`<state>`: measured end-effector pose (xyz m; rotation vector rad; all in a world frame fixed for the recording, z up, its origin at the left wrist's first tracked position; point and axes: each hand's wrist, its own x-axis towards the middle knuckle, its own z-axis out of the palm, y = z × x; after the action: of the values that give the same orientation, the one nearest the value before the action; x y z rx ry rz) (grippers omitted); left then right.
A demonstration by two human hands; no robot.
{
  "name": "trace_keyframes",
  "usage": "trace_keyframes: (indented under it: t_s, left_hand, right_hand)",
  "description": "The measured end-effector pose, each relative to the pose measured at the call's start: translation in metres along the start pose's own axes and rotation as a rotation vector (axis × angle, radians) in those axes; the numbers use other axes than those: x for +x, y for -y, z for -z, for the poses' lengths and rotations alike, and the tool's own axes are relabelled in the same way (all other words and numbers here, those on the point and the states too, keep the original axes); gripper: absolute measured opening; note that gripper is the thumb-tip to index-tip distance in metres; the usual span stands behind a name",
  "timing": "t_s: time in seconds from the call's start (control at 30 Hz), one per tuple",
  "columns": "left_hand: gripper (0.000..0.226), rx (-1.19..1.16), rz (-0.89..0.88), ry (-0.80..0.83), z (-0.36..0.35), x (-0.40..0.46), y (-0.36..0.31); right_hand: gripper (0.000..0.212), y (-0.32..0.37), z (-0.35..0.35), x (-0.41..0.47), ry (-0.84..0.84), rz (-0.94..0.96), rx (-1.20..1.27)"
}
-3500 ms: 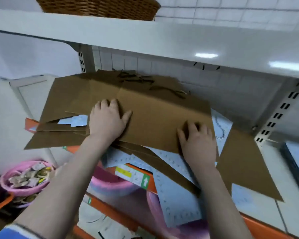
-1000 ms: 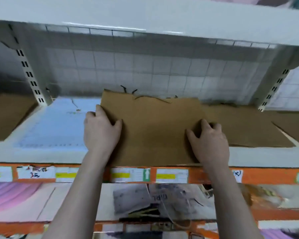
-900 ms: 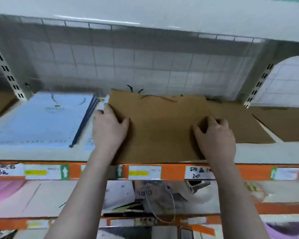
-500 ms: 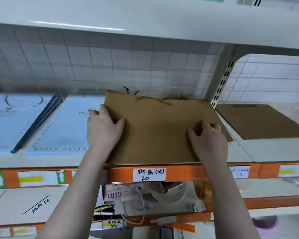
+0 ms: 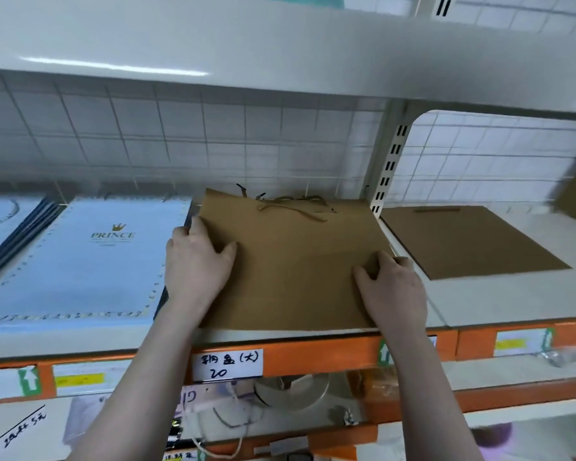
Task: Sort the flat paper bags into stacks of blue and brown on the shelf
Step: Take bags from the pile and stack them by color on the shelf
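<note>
A stack of flat brown paper bags with cord handles lies on the white shelf, its front edge at the shelf's lip. My left hand lies on the stack's left side, fingers at the left edge and thumb spread on top. At the right edge, my right hand grips with curled fingers and its thumb on top. Just left of the brown stack, a stack of blue bags printed "PRINCE" lies flat. More blue bags sit at the far left.
A single brown bag lies flat in the bay to the right, past the slotted upright post. An upper shelf board hangs low overhead. An orange front rail carries paper labels. Below are lower shelves with assorted goods.
I have carried the brown stack away from a mixed pile and rightward along the shelf. It now lies beside the blue stack, against the upright post, with both hands still on it.
</note>
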<state>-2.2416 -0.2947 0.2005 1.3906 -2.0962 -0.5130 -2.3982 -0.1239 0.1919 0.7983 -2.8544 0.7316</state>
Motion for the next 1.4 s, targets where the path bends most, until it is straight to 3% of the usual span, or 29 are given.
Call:
trace_keyframes:
  t_s: [0.17, 0.37, 0.93, 1.4]
  left_hand:
    - [0.062, 0.063, 0.026, -0.029, -0.027, -0.002, -0.022]
    - [0.048, 0.093, 0.099, -0.069, -0.043, -0.005, -0.031]
    - [0.033, 0.105, 0.097, 0.066, -0.052, 0.018, -0.023]
    - [0.048, 0.245, 0.075, 0.141, -0.067, 0.040, -0.023]
  right_hand:
    - [0.033, -0.022, 0.005, 0.036, 0.057, 0.049, -0.021]
    - [0.039, -0.032, -0.001, 0.064, 0.118, 0.133, -0.023]
    - [0.044, -0.023, -0.021, 0.085, 0.130, 0.203, -0.209]
    - [0.050, -0.015, -0.035, 0.101, 0.165, 0.168, -0.180]
